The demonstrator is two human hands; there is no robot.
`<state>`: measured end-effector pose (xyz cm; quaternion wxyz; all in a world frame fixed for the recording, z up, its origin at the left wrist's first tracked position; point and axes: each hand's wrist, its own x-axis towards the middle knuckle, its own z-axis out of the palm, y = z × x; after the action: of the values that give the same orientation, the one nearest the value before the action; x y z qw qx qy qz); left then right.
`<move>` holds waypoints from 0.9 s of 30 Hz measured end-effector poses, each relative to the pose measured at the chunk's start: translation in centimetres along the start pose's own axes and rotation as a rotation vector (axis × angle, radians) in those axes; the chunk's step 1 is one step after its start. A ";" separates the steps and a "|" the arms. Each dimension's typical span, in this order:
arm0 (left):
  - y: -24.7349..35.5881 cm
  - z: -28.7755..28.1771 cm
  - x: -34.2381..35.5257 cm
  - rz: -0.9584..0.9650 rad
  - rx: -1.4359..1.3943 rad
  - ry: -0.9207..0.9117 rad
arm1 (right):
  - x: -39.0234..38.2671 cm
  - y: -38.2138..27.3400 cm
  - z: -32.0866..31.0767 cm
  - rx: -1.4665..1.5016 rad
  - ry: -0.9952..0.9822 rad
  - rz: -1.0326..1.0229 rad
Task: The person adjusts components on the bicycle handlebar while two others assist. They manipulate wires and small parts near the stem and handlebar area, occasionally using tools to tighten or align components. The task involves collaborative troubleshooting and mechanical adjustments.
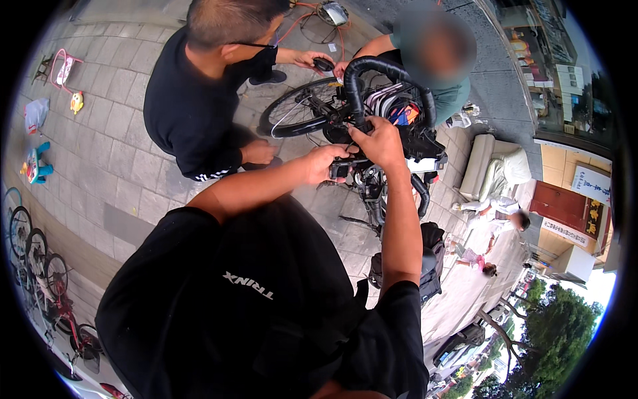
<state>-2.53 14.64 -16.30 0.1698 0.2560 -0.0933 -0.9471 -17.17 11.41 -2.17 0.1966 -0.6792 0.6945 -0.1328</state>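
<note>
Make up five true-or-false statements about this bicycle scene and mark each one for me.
1. The right hand is at the black drop handlebar. True.
2. The left hand rests on the sofa. False: it is at a small black boxy part.
3. A co-worker's hand holds a small black object. True.
4. The sofa is bright red. False: it is beige.
5. The yellow toy lies on the paving. True.
</note>
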 end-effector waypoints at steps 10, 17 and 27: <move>-0.5 -0.4 0.4 0.011 0.015 -0.036 | -0.1 -1.0 2.7 -0.091 0.273 -0.039; -0.4 -0.6 0.2 -0.023 -0.002 -0.020 | -0.4 -3.2 4.5 -0.395 0.331 0.013; -0.8 -1.3 1.1 -0.021 0.006 -0.052 | 0.7 -2.9 2.6 -0.287 0.293 -0.033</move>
<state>-2.98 14.87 -18.07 0.1566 0.2327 -0.0980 -0.9548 -13.38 10.75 -3.25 -0.0074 -0.6849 0.7164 -0.1328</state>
